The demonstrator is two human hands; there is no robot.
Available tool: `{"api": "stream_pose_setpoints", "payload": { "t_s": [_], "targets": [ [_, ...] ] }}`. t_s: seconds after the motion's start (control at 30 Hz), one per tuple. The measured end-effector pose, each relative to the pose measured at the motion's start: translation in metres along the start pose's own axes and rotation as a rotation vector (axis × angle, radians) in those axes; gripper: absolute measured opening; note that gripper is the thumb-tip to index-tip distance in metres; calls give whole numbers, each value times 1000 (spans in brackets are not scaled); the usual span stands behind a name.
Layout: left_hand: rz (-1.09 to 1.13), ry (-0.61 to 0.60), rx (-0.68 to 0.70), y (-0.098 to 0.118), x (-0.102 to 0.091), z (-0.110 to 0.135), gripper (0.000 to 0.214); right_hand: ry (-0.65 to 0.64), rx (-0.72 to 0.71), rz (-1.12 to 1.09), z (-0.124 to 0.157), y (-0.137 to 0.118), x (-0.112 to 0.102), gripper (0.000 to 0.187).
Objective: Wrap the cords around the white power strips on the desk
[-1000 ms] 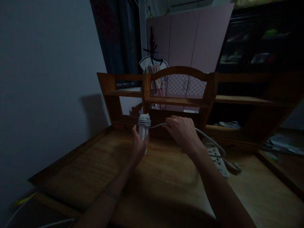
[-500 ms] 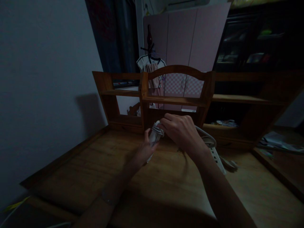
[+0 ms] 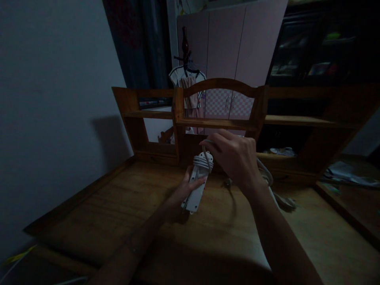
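Observation:
My left hand [image 3: 189,186] grips a white power strip [image 3: 196,196], its screwed underside facing me, tilted above the desk. Several turns of white cord [image 3: 202,162] wrap around its upper end. My right hand [image 3: 233,154] pinches the cord's free length just above and to the right of that end. A plug [image 3: 228,182] hangs or lies near the desk below my right hand; which of the two I cannot tell. Behind my right forearm, mostly hidden, is a second white power strip [image 3: 273,198] with coiled cord [image 3: 265,171].
The wooden desk [image 3: 118,213] has a shelf unit [image 3: 219,123] along its back edge. A pale wall [image 3: 59,99] borders the left side. Papers [image 3: 348,175] lie beyond the desk's right edge. A yellow item [image 3: 20,255] shows at the lower left.
The wrapped power strip has turned so its flat underside shows. My right hand has moved slightly up and right, drawing the cord away from the strip's end.

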State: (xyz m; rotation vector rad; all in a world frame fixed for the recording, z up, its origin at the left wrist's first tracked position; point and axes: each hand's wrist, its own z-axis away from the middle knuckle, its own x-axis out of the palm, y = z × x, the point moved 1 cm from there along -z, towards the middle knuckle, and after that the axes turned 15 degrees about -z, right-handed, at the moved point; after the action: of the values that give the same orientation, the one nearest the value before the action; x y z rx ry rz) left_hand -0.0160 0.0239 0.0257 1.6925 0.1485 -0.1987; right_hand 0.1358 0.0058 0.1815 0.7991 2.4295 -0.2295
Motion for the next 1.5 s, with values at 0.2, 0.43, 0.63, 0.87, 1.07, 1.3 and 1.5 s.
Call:
{"api": "stream_pose_setpoints", "payload": {
  "t_s": [0.2,0.43,0.63,0.87,1.07,1.3,1.5],
  "targets": [
    [111,-148,24,5,-6,0,59,258,152,-39,1,23,-13,24],
    [153,-205,15,6,-5,-1,58,310,172,-42,3,37,-23,24],
    [71,-108,-65,2,-5,0,63,16,36,-9,2,9,-17,24],
    [-270,81,136,-3,1,3,58,-293,-119,4,0,-15,4,19],
    [-553,-198,251,-6,15,14,58,-390,16,-113,0,12,9,20],
    [-902,-269,427,-4,6,16,52,-549,119,-214,6,29,37,16],
    [-996,-229,458,-10,2,10,45,-530,229,-383,10,51,48,22]
  ]
}}
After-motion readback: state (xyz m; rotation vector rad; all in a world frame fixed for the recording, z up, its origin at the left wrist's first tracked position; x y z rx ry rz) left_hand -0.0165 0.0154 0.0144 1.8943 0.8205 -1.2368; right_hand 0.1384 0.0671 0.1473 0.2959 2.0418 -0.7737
